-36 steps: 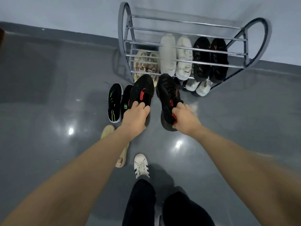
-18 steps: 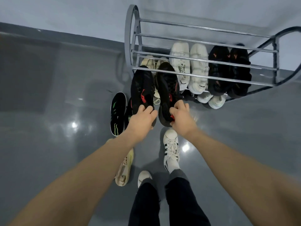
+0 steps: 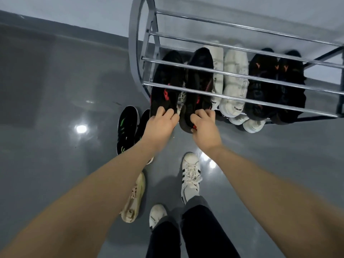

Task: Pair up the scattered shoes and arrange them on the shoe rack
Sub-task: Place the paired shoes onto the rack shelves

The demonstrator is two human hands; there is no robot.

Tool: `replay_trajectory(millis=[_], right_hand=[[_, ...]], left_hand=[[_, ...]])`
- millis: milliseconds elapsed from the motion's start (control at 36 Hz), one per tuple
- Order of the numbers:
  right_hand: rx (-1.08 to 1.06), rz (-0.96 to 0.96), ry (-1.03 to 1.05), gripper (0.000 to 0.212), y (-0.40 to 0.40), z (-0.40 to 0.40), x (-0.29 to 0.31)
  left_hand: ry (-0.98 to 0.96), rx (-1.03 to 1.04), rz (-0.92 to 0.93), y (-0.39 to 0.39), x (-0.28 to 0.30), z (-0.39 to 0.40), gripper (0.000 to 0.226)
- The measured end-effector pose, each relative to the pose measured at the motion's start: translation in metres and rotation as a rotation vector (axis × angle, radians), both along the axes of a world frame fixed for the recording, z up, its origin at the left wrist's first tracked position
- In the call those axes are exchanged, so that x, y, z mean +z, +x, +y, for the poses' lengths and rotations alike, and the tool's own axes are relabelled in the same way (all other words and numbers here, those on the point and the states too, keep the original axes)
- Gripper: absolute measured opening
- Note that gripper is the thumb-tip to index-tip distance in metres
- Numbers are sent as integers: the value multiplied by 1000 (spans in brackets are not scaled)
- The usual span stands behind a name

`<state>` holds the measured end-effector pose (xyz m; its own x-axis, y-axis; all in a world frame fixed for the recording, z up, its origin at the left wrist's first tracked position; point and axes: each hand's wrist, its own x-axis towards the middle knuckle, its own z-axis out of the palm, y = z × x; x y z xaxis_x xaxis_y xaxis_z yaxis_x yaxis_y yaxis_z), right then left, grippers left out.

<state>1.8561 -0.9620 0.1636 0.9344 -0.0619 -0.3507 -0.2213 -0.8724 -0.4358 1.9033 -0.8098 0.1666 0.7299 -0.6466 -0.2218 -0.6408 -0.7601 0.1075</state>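
Note:
My left hand [image 3: 160, 125] grips the heel of a black shoe with red marks [image 3: 165, 84], and my right hand [image 3: 203, 125] grips the heel of its twin [image 3: 199, 81]. Both shoes lie toe-first under the top bars of the chrome shoe rack [image 3: 232, 79], at its left end. To their right on the same shelf sit a white pair [image 3: 232, 82] and a black pair with orange marks [image 3: 277, 86]. On the floor to the left lies a black pair with green stripes [image 3: 126, 129]. A single cream shoe [image 3: 135, 198] lies under my left forearm.
More light shoes [image 3: 250, 123] poke out from the rack's lowest level. My own feet in white sneakers with black stripes [image 3: 189, 175] stand just in front of the rack. The glossy grey floor [image 3: 55, 136] stretches to the left; a pale wall runs behind the rack.
Both hands have pushed the black-and-red pair forward from in front of the rack onto its shelf beneath the bars. I have stepped closer, so the rack looms larger.

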Motion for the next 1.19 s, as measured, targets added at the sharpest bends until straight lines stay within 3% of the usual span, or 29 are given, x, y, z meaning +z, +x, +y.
replay_trajectory(millis=[139,472,806,972,1111,1194], right_hand=[[-15,-74,62,26,21,2,-14],[-51,-291,44,34,41,16,-51],[17,-211,150,31,51,-6,-60],[51,-133,-27,30,55,-9,-73],[-32,-222,-37,29,54,-7,-83],[-46,-210,-28,25,55,-4,-89]], left_hand=[[-31,22,-95,31,-17,-2,43],[-94,86,-113,62,-57,-6,45],[-96,138,-86,62,-62,-9,53],[-65,140,-186,63,-78,-16,46],[-60,151,-235,58,-89,-17,39],[-39,151,-224,57,-94,-13,57]])
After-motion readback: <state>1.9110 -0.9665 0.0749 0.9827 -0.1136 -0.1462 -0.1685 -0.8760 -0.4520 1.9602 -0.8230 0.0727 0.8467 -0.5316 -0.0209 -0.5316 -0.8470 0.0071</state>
